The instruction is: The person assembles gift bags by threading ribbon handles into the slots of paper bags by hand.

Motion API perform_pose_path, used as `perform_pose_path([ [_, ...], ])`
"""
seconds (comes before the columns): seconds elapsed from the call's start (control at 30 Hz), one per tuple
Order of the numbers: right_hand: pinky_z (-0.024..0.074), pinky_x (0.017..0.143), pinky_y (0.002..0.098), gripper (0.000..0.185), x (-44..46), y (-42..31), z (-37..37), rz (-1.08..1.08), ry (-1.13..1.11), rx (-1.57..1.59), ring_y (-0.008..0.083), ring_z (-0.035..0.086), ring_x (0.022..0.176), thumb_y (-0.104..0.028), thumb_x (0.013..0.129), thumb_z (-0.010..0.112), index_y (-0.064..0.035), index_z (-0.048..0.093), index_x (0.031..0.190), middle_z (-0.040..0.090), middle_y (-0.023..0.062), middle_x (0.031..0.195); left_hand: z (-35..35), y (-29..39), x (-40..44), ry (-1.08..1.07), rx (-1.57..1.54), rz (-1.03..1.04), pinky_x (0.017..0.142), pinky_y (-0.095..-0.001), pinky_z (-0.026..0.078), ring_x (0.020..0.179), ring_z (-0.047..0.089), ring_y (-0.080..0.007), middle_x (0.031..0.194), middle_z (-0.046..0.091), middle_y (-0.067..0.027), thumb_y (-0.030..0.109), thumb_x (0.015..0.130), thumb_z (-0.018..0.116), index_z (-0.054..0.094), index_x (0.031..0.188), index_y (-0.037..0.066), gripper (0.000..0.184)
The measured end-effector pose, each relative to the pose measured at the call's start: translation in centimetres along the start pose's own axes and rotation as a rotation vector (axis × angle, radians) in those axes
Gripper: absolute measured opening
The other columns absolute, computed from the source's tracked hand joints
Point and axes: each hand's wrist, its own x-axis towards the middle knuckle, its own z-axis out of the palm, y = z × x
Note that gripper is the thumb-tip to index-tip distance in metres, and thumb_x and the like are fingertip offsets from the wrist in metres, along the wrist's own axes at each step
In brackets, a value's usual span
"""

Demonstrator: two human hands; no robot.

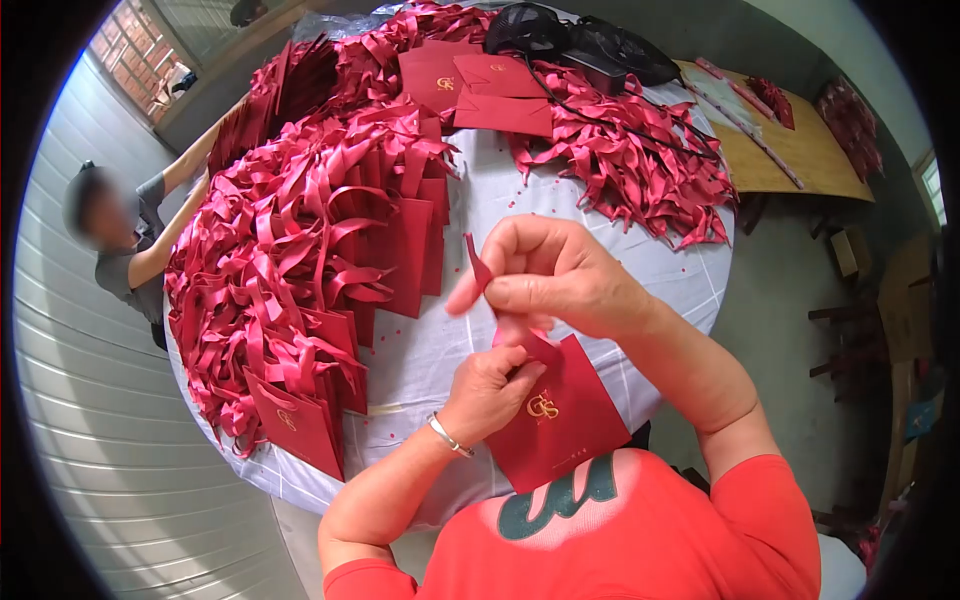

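Observation:
A dark red paper gift bag (pixel 575 425) with gold lettering leans against the front of my body at the table's near edge. My left hand (pixel 485 392), with a silver bracelet at the wrist, is closed on the bag's top edge, thumb in front. Above it, my right hand (pixel 565 275) pinches a red ribbon (pixel 478 262) between thumb and fingers, its free end sticking up. More ribbon (pixel 535 345) loops at the bag's top, between the two hands. Part of the ribbon is hidden behind my fingers.
Rows of red bags (pixel 400 260) with ribbon handles crowd the left of the round white-covered table (pixel 415 385). Loose ribbons (pixel 640 150) heap at the right. Flat bags (pixel 505 115) and a black mesh item (pixel 530 30) lie behind. A person (pixel 125 235) reaches in from the left.

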Motion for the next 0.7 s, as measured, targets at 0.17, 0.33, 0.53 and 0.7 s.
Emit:
perform_pose_path([
  [0.17,0.0508,0.059,0.0244,0.015,0.2,0.6,2.4,0.042,-0.112,-0.073,0.0112,0.061,0.069,0.005,0.084,0.062,-0.0027,0.053,0.094,0.065,0.0098,0.086,1.1,-1.8,-0.2,0.080,-0.032,0.005,0.075,-0.0372,0.053,0.087,0.070,-0.0230,0.088,0.072,-0.0103,0.017,0.093,0.061,0.071,0.095,0.009,0.012],
  [0.33,0.0509,0.066,0.0228,0.018,-1.2,0.6,2.2,0.125,-0.186,0.036,0.0093,0.062,0.076,0.004,0.088,0.067,0.0039,0.061,0.104,0.064,0.0057,0.091,-0.8,0.1,-0.1,-0.062,-0.264,0.022,0.079,-0.0345,0.053,0.089,0.070,-0.0226,0.090,0.073,-0.0074,0.008,0.089,0.056,0.072,0.088,0.010,0.015],
  [0.53,0.0491,0.066,0.0248,0.014,-1.9,0.3,2.0,0.003,-0.117,-0.030,0.0117,0.061,0.074,0.004,0.084,0.069,0.0056,0.063,0.097,0.066,0.0102,0.088,-1.4,2.2,-0.2,-0.047,-0.037,0.046,0.075,-0.0376,0.053,0.086,0.069,-0.0289,0.090,0.071,-0.0090,0.012,0.090,0.058,0.069,0.096,0.016,0.013],
  [0.7,0.0497,0.071,0.0282,0.012,-2.4,-0.1,3.1,-0.050,-0.099,-0.138,0.0171,0.063,0.078,0.009,0.077,0.067,0.0050,0.066,0.089,0.068,0.0120,0.085,-0.3,1.1,0.0,0.071,0.007,0.078,0.066,-0.0430,0.051,0.079,0.066,-0.0344,0.083,0.068,-0.0120,0.019,0.088,0.064,0.066,0.091,0.014,0.006],
])
